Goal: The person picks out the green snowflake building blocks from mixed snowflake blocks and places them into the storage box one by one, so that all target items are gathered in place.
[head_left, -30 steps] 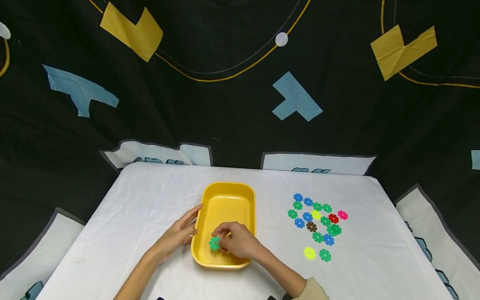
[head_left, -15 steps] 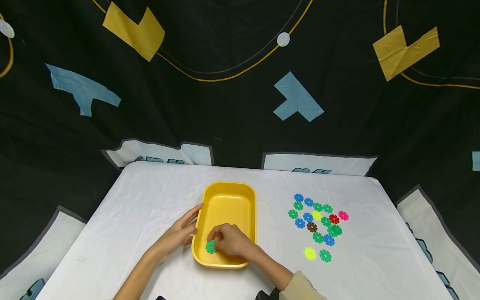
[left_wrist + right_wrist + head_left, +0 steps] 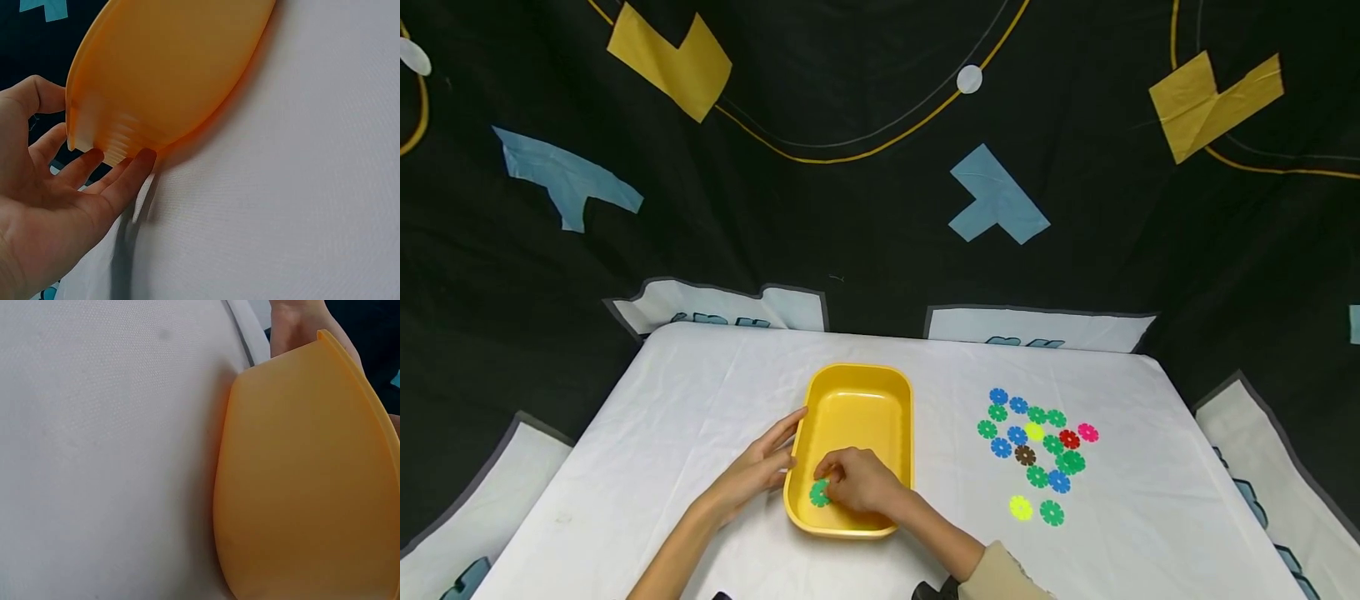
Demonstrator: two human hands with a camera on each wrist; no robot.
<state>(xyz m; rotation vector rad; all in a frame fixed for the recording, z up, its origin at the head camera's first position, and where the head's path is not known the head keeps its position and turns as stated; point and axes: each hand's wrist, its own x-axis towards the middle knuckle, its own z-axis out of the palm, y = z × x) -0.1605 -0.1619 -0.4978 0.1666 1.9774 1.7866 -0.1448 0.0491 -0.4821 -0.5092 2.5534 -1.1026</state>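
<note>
Green disc [image 3: 817, 494] inside yellow tray [image 3: 865, 421], right hand [image 3: 862, 481] pinching it.

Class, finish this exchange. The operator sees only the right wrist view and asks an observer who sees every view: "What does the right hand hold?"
Observer: The right hand holds a green disc, within the tray as the head view shows it.
Operator: Any more?
Observer: Yes, loose discs in several colours lie on the white cloth, to the tray's right in the head view.
Operator: What does the left hand touch?
Observer: The left wrist view shows its fingers against the tray's outer wall.
</note>
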